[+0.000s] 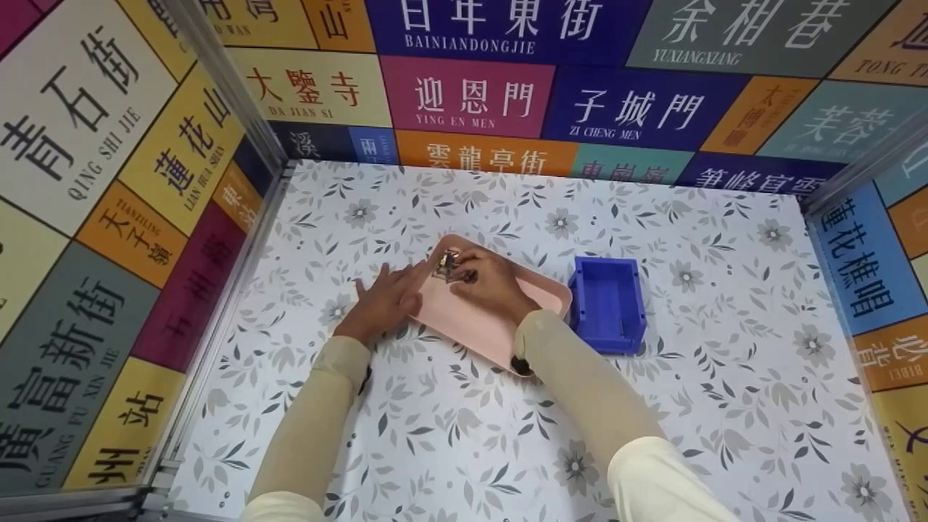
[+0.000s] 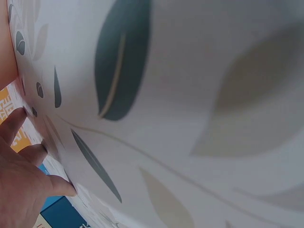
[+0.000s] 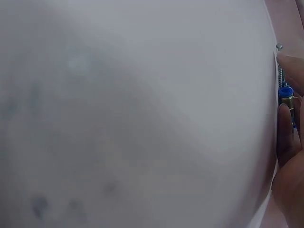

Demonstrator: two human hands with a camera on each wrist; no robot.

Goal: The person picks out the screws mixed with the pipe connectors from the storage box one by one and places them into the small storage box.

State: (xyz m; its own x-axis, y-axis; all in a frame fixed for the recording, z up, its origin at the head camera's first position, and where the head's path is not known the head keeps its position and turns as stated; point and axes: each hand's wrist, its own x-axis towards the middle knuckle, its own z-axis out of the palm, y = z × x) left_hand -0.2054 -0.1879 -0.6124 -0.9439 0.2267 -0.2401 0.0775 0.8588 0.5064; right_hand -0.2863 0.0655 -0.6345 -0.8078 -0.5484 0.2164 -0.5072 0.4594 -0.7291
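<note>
A pink tray (image 1: 464, 319) lies at a slant on the table. Over its far left part my right hand (image 1: 496, 283) pinches a brass push-in air fitting with a blue ring (image 3: 286, 98), partly hidden by the fingers. Beside that fitting, small metal parts (image 1: 444, 265) sit together near the tray's left corner. A screw (image 3: 281, 73) shows among them in the right wrist view. At the tray's left edge rests my left hand (image 1: 378, 303), fingers spread and holding nothing. Its fingertips (image 2: 66, 186) touch the patterned surface in the left wrist view.
Just right of the tray stands a blue plastic bin (image 1: 609, 344), close to its edge. The table is covered in white floral cloth (image 1: 725, 348). Printed panels (image 1: 471, 98) wall in the back and both sides, with a metal frame post (image 1: 217, 290) along the left.
</note>
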